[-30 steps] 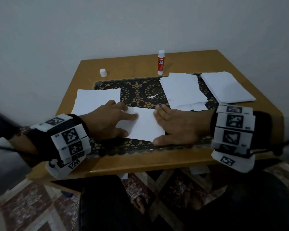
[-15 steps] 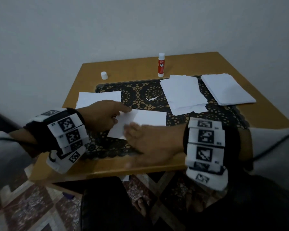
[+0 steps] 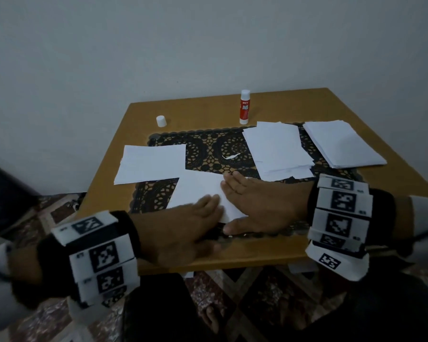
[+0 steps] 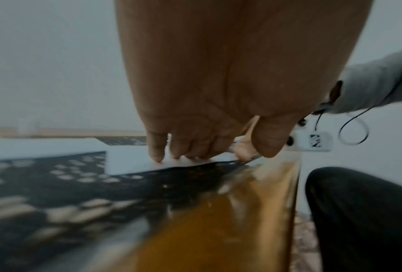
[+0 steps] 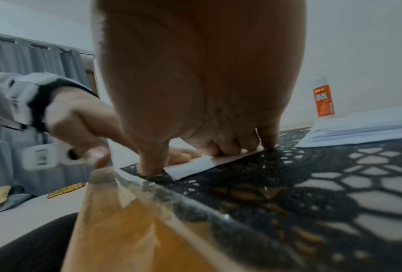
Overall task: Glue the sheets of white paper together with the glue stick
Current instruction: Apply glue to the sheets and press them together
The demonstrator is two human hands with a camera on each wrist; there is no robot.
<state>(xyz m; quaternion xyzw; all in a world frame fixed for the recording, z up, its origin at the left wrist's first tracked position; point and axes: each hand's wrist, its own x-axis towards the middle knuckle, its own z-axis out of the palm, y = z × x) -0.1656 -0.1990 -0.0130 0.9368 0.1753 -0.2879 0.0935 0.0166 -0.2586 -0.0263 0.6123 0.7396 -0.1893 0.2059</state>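
Observation:
A glued white sheet (image 3: 198,191) lies on the black lace mat (image 3: 208,146) near the table's front edge. My left hand (image 3: 195,215) lies flat on its front part, fingertips (image 4: 158,156) pressing the paper (image 4: 128,162). My right hand (image 3: 247,201) lies flat on the sheet's right end; in the right wrist view its fingers (image 5: 267,139) press the paper (image 5: 195,165) and the thumb touches the mat. The red and white glue stick (image 3: 244,107) stands uncapped at the back of the table, also visible as the glue stick (image 5: 323,100). Its white cap (image 3: 161,120) stands at the back left.
A stack of white sheets (image 3: 151,164) lies at the left, a loose pile (image 3: 277,149) right of centre and a neat stack (image 3: 341,144) at the far right. A small paper scrap (image 3: 230,156) lies on the mat. The wooden table (image 3: 257,253) stands against a wall.
My right hand swept left across the sheet and has come back to its right end. My left hand has slid from the sheet's left edge to its front part.

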